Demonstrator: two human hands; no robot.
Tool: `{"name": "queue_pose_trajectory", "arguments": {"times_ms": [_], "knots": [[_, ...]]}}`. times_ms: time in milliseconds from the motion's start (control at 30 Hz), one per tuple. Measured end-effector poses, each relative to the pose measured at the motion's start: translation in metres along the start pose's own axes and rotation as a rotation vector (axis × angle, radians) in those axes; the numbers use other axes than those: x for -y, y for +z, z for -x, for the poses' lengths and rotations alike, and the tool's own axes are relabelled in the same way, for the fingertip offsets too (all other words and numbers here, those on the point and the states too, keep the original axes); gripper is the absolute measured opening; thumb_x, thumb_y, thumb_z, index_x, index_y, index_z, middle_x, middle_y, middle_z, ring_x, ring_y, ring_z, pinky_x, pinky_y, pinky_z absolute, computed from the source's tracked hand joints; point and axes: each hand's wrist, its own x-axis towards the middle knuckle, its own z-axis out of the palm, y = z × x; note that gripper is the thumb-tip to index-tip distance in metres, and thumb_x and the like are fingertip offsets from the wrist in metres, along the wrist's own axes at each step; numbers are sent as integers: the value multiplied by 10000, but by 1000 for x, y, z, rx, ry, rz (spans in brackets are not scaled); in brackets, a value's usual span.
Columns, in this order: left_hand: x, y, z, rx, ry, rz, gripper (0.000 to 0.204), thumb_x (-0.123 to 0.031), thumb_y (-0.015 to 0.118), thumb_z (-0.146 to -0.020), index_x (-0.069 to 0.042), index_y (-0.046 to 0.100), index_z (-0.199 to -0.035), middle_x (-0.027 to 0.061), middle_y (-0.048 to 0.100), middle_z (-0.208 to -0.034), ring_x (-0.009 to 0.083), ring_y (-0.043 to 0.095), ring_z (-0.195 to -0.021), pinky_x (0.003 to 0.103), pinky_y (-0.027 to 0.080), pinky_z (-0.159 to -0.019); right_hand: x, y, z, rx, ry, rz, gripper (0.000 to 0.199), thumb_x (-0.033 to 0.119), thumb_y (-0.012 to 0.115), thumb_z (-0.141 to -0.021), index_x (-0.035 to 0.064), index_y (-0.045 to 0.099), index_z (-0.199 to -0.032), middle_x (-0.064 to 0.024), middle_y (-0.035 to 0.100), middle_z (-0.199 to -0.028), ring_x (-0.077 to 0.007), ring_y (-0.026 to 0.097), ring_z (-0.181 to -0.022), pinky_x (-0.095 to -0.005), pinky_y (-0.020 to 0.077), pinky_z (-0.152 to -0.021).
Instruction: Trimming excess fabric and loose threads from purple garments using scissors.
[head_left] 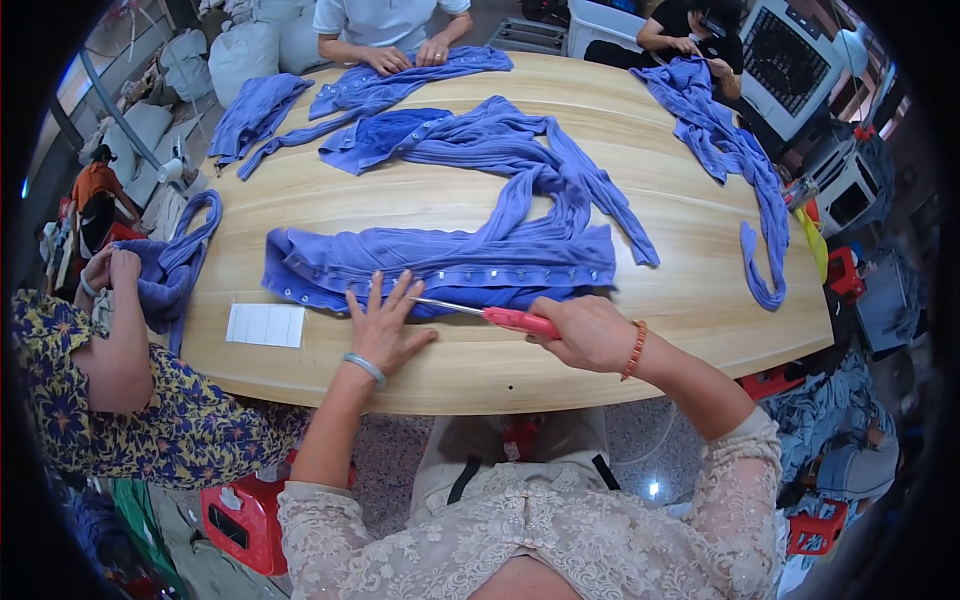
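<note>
A blue ribbed cardigan [380, 258] lies folded before me, its snap-studded front band running across and a sleeve trailing toward the far side. My left hand [382, 325] rests flat on its near edge, fingers spread, holding nothing. In my right hand [590, 333] is a pair of red-handled scissors [518, 320]. Their thin metal blades point left, with the tip beside my left fingers, over the cardigan's near edge. Whether the blades are parted cannot be made out. Just left of my left hand is a white paper slip [265, 325].
Across the wooden table [700, 300], a person in white handles another blue garment [400, 75]. At the far right a person in black holds a blue garment [715, 135]. On my left, someone in a floral top holds a blue garment [175, 260]. Red stools [245, 525] stand below.
</note>
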Motion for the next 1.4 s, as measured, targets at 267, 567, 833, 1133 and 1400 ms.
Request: {"name": "queue_pose_trajectory", "arguments": {"times_ms": [267, 567, 833, 1133, 1400], "knots": [[-12, -9, -13, -352, 143, 135, 572, -474, 634, -849, -135, 562, -1304, 109, 495, -1408, 368, 327, -1377, 613, 105, -1124, -22, 9, 36, -83, 111, -27, 254, 274, 572, -911, 58, 556, -1042, -193, 663, -800, -388, 643, -781, -481, 481, -711], [-32, 11, -17, -173, 167, 94, 693, -483, 678, -796, -184, 481, -1390, 83, 337, -1523, 383, 198, -1428, 608, 50, -1138, -14, -4, 12, -9, 189, 124, 300, 341, 588, -901, 52, 575, -978, -186, 656, -746, -380, 652, -737, -491, 490, -670], [-32, 12, -10, -125, 133, 88, 731, -493, 678, -795, -200, 442, -1422, 76, 323, -1533, 381, 130, -1450, 696, 7, -1083, -12, 10, -8, -3, 78, 58, 266, 309, 581, -899, 69, 580, -1015, -193, 659, -780, -376, 652, -768, -487, 493, -693], [-99, 14, -34, -85, 351, 43, 739, -518, 624, -826, -109, 437, -1412, 109, 342, -1516, 347, 219, -1433, 632, 67, -1120, -53, 13, 85, -102, 291, -28, 288, 340, 582, -911, 77, 567, -1030, -186, 664, -796, -385, 647, -775, -486, 482, -713], [-115, 11, -35, 46, 310, 55, 700, -541, 577, -852, -124, 451, -1400, 76, 435, -1448, 391, 267, -1383, 668, 70, -1092, -43, 1, 73, -69, 313, 62, 322, 384, 603, -894, 74, 589, -980, -183, 664, -775, -374, 657, -770, -483, 492, -713]]}}
